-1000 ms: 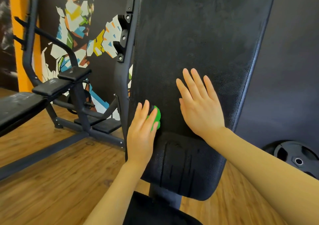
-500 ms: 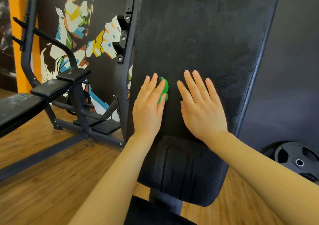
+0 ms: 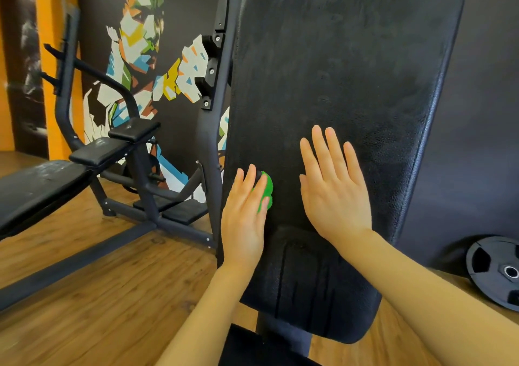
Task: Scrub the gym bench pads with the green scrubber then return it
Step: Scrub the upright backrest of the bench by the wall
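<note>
The black upright back pad (image 3: 337, 70) of the gym bench fills the middle of the view. My left hand (image 3: 244, 219) presses the green scrubber (image 3: 268, 190) flat against the pad's lower left part, near its edge; my fingers lie fairly straight over it and only its right side shows. My right hand (image 3: 334, 191) lies flat and spread on the pad just to the right, touching nothing else. A sliver of the black seat pad (image 3: 252, 349) shows at the bottom.
The bench's dark metal upright (image 3: 213, 113) runs along the pad's left edge. Another black bench (image 3: 36, 188) with a rack stands on the wooden floor at the left. A black weight plate (image 3: 497, 273) leans at the lower right. A mural covers the wall behind.
My left hand slid the scrubber up the pad, then back down to about where it was a second ago. My right hand stayed flat in place.
</note>
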The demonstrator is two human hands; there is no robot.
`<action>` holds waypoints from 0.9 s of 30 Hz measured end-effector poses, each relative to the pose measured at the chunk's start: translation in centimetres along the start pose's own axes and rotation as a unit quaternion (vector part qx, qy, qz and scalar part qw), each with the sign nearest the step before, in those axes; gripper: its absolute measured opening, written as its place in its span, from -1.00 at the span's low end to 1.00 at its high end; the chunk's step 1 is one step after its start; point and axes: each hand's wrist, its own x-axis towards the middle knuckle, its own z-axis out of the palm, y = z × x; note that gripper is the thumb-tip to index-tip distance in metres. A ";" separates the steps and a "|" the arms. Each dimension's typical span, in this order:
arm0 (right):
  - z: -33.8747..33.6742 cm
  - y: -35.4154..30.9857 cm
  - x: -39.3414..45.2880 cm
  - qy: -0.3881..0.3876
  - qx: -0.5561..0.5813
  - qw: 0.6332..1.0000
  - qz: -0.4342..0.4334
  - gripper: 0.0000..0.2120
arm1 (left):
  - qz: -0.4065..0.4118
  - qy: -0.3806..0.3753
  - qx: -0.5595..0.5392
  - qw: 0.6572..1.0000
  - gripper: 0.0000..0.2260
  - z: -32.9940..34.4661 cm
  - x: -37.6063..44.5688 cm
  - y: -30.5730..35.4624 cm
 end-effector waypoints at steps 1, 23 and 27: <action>0.0 0.0 0.0 -0.001 -0.001 1.000 0.001 -0.46 | -0.009 0.010 -0.009 1.000 -0.62 -0.2 1.5 -0.2; 0.2 0.0 -0.1 0.022 0.007 1.000 -0.006 -0.49 | -0.114 0.040 -0.027 0.992 -0.63 0.1 -5.6 -3.7; 0.0 0.3 0.0 0.013 0.011 1.000 -0.016 -0.47 | -0.155 0.023 -0.053 0.986 -0.63 -0.5 -5.1 -2.9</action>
